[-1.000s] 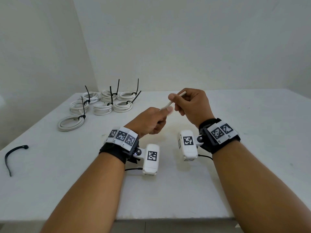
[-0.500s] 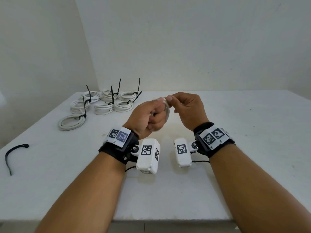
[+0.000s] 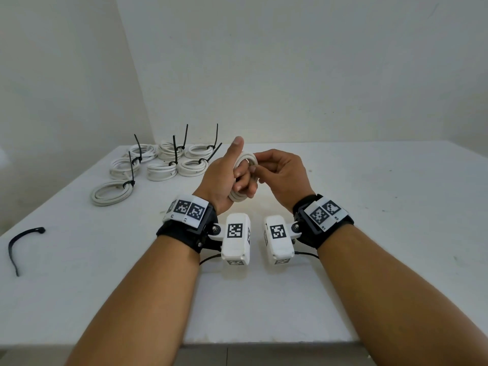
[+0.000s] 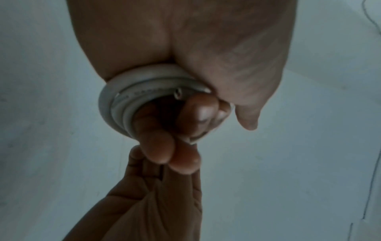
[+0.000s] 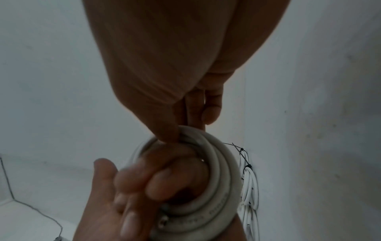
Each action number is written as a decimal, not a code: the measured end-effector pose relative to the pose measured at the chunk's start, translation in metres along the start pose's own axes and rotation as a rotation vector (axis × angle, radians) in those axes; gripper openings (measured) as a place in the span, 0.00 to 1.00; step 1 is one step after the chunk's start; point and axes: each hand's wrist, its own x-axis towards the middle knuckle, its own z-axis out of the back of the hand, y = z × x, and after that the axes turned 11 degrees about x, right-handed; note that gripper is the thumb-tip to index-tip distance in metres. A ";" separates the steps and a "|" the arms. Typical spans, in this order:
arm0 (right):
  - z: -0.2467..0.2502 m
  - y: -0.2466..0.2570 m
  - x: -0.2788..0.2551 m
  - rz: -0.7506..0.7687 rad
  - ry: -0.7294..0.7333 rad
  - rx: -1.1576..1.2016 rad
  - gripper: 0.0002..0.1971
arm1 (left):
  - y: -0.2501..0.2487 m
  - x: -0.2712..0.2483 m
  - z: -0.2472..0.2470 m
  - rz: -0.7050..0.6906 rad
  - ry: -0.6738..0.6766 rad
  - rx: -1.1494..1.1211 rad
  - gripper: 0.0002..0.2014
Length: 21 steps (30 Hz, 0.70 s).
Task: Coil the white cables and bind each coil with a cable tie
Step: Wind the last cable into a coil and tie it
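Both forearms reach out over white table [image 3: 264, 299]; wrist cameras hang beneath wrists. Above table's middle, left hand [image 3: 227, 175] has fingers curled through white cable coil [image 3: 244, 178], thumb raised straight up. Right hand [image 3: 280, 173] pinches coil's top rim between thumb and fingertips; other fingers curled. Coil held upright between hands, clear of table, several loops; cut cable end shows inside ring. Loose black cable tie [image 3: 19, 243] lies near left edge. Far left corner: seven bound coils [image 3: 158, 165], black tie tails sticking up.
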 end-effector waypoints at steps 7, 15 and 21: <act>-0.010 0.005 0.000 0.052 -0.045 0.038 0.07 | -0.018 -0.006 0.005 -0.019 -0.039 0.181 0.30; -0.010 0.005 0.000 0.057 0.039 -0.012 0.09 | -0.020 -0.008 0.012 0.001 0.084 0.174 0.31; -0.005 0.006 0.002 0.080 0.108 -0.123 0.07 | -0.014 -0.005 0.009 0.045 0.055 0.063 0.33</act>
